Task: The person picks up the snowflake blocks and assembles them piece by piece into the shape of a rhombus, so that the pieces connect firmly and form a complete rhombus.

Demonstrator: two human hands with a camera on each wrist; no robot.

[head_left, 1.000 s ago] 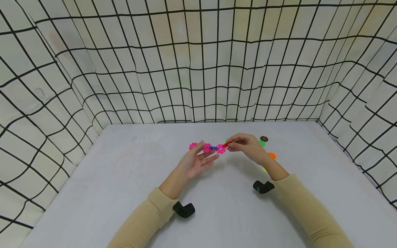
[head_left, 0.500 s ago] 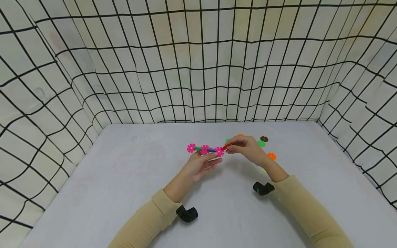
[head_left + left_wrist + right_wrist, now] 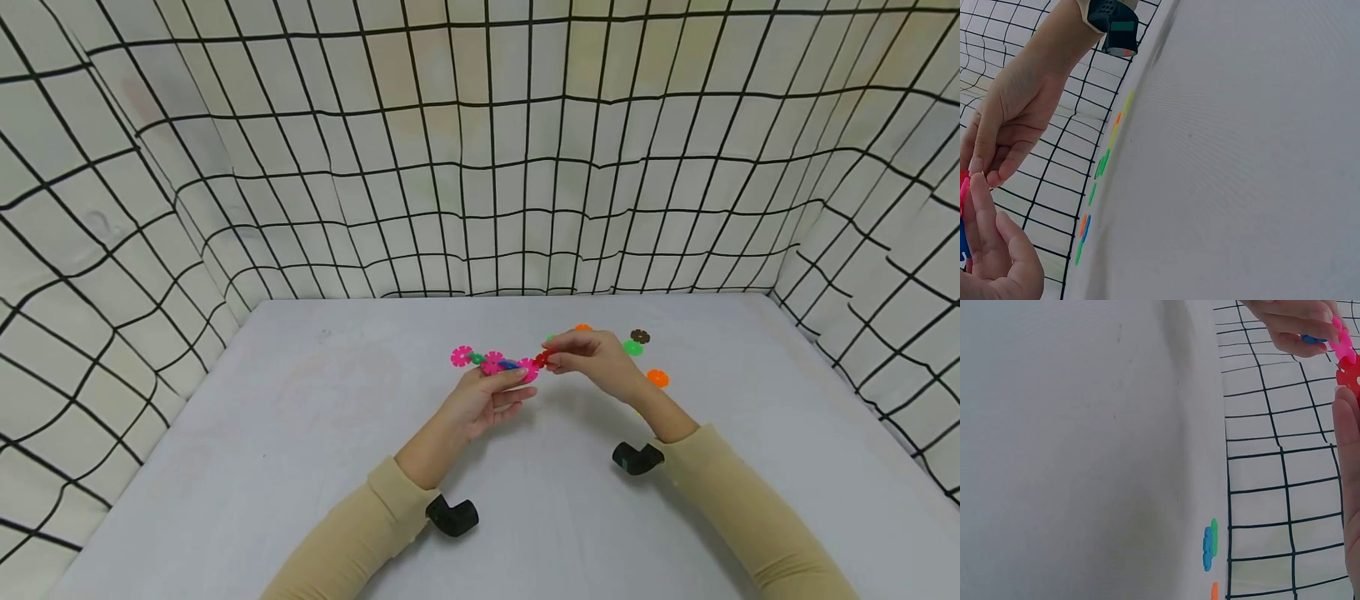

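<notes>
Probably joining red disc [image 3: 542, 359], pinched in right fingers [image 3: 572, 340], to chain [image 3: 492, 362] gripped by left fingers [image 3: 504, 381]; next, should press firmly.

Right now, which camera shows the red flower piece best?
The right wrist view: the red flower piece looks biggest there and its notches show, though the picture's edge crops it. The head view shows it small, pinched by the right hand. The left wrist view has only a scrap at its edge.
</notes>
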